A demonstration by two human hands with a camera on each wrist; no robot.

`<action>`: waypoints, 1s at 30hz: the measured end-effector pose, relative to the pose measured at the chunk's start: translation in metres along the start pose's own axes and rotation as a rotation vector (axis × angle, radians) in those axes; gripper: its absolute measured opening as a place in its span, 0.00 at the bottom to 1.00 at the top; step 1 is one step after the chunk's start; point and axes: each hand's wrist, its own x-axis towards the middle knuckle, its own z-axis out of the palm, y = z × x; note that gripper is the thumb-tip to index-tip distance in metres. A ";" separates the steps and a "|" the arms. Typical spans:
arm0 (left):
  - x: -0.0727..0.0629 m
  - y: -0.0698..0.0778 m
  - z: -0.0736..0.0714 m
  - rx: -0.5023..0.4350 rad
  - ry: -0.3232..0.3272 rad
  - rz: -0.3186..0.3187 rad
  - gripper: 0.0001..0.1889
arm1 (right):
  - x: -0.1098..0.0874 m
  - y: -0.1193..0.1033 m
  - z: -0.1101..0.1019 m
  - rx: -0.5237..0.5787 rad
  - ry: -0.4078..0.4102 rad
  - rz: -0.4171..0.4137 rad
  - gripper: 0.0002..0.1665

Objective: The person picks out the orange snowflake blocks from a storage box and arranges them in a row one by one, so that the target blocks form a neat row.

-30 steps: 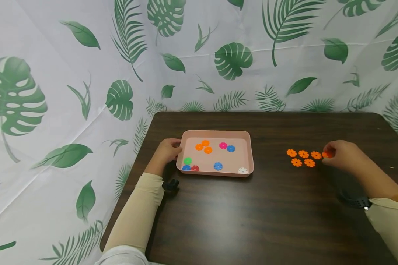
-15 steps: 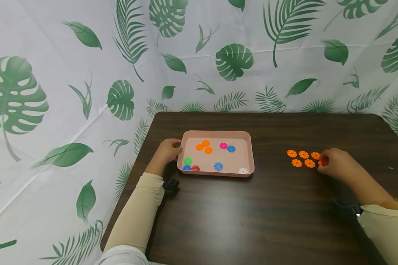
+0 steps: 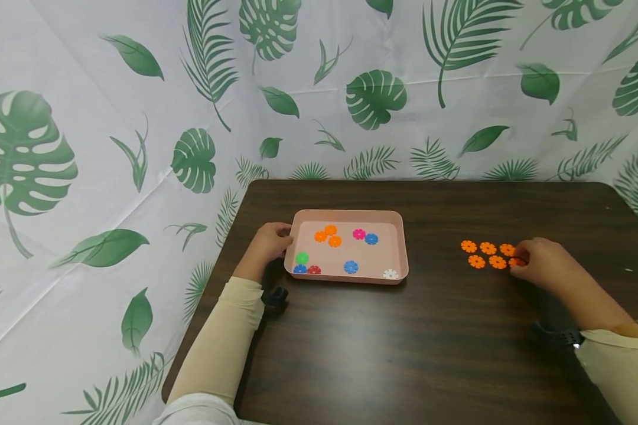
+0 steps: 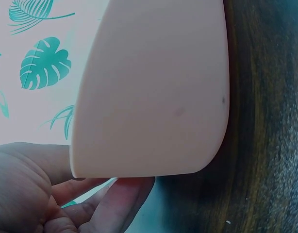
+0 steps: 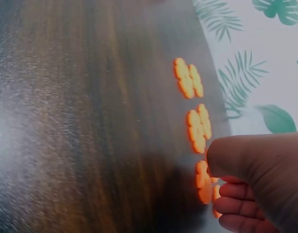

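Note:
My left hand (image 3: 268, 241) grips the left end of a shallow pink tray (image 3: 345, 278). In the left wrist view its fingers bend around the near corner of the tray wall (image 4: 149, 107). At the table's right side, my right hand (image 3: 544, 264) pinches an orange flower-shaped plastic disc (image 3: 516, 262) at the right end of a front row. Thumb and fingertips partly cover this disc (image 5: 203, 183) in the right wrist view. Beside it, more orange discs (image 3: 497, 262) lie flat in two short rows.
Inside the tray lie loose discs: several orange ones such as this orange disc (image 3: 334, 241), blue discs (image 3: 351, 267), a pink disc (image 3: 358, 234), a green disc (image 3: 301, 258), a red disc (image 3: 313, 270) and a white disc (image 3: 390, 274). A leaf-print cloth (image 3: 319, 94) hangs behind the dark wooden table (image 3: 372, 348).
My right hand has brought its orange disc left and toward me, from the end of the back row to the front row. The left hand and tray have stayed put.

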 end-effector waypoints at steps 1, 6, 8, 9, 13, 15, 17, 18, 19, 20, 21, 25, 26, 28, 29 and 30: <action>0.000 0.000 0.000 0.001 0.001 0.002 0.25 | 0.000 0.001 -0.001 -0.001 0.005 -0.003 0.25; 0.001 -0.001 0.000 0.005 0.009 0.000 0.25 | 0.000 0.003 -0.010 0.023 0.019 0.029 0.25; 0.000 0.000 0.000 0.006 0.009 -0.004 0.25 | 0.000 0.002 -0.015 0.040 0.029 0.037 0.25; 0.000 0.000 0.000 0.007 0.008 -0.004 0.25 | 0.001 0.000 -0.018 0.053 0.035 0.041 0.25; -0.001 0.001 0.000 -0.001 0.004 -0.005 0.25 | 0.002 -0.005 -0.029 0.091 0.078 0.047 0.26; -0.002 0.001 0.000 -0.005 0.005 -0.004 0.25 | 0.005 -0.010 -0.034 0.112 0.109 0.055 0.27; -0.001 0.001 0.000 -0.005 0.006 -0.001 0.25 | 0.008 -0.016 -0.037 0.133 0.146 0.053 0.29; -0.001 0.001 0.000 -0.004 0.008 0.001 0.25 | 0.011 -0.020 -0.039 0.138 0.165 0.050 0.29; 0.000 0.001 0.000 -0.001 0.009 0.004 0.25 | 0.014 -0.024 -0.041 0.146 0.181 0.041 0.30; 0.000 0.001 0.000 0.002 0.012 0.006 0.25 | 0.017 -0.029 -0.044 0.158 0.192 0.033 0.30; 0.000 0.000 0.000 0.003 0.012 0.010 0.24 | 0.021 -0.035 -0.045 0.161 0.204 0.023 0.30; 0.000 0.000 0.000 0.003 0.017 0.018 0.24 | 0.038 -0.062 -0.052 0.165 0.221 -0.029 0.29; -0.001 0.000 0.000 0.002 0.018 0.022 0.24 | 0.043 -0.070 -0.053 0.167 0.219 -0.041 0.29; -0.002 -0.001 0.000 -0.011 0.017 0.038 0.24 | 0.053 -0.086 -0.054 0.180 0.211 -0.065 0.29; -0.003 -0.001 0.001 -0.019 0.015 0.047 0.24 | 0.058 -0.094 -0.054 0.192 0.203 -0.076 0.29; -0.003 -0.001 0.001 -0.026 0.013 0.054 0.24 | 0.063 -0.102 -0.053 0.204 0.198 -0.085 0.30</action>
